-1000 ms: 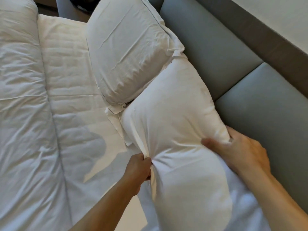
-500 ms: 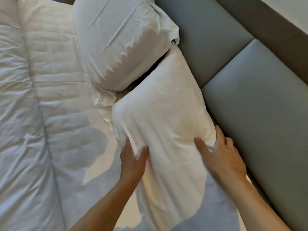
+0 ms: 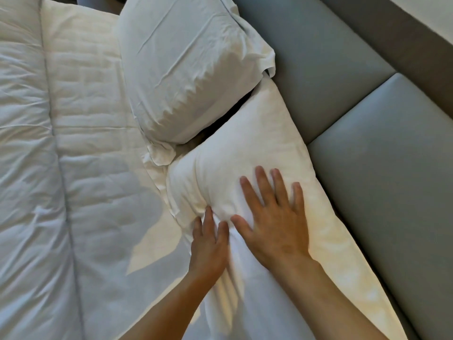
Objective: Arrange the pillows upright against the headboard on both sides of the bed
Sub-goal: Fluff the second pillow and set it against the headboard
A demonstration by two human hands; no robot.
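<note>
— Where's the pillow you're working on?

— The near pillow (image 3: 257,168) leans with its back edge touching the grey padded headboard (image 3: 380,155), its lower edge on the white sheet (image 3: 98,119). My right hand (image 3: 274,217) lies flat on its face, fingers spread wide, pressing and gripping nothing. My left hand (image 3: 208,241) sits at the pillow's lower left edge, fingers mostly straight, tips pushed into a bunch of pillowcase fabric; I'd call it tucking more than holding.

— And the other one?

— The far pillow (image 3: 186,69) stands just beyond, also against the headboard, its near corner overlapping the top of the near pillow with a dark gap between them.

— So how much is done?

— As I judge it, this side is nearly there: both pillows are up against the headboard. The near one looks tilted and slumped more than truly upright, so it needs plumping and squaring. The far one's loose flap wants smoothing too.

— And the other side of the bed?

— I can't see it from here. Only the folded white duvet (image 3: 24,168) shows off to my left. That side I count as not yet done.
</note>
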